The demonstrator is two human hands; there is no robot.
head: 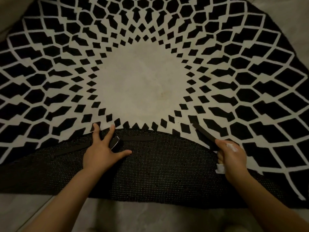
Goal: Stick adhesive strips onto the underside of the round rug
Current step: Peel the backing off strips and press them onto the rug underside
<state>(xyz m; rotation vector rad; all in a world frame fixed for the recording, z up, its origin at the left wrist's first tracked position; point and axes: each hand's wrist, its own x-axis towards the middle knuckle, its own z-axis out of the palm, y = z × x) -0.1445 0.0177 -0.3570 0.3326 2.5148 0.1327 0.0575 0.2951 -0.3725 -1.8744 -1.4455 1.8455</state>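
Head view looks steeply down, close over the rug (142, 77)

Two bare forearms and hands, seen from above

Both arms enter from the bottom edge with no sleeve, watch, bracelet or ring showing on either. The left hand (102, 151) has short nails and slim fingers. The right hand (231, 156) carries a small white smear or scrap across the back near the knuckles; whether it is tape or paper cannot be told. The dim light hides finer marks.
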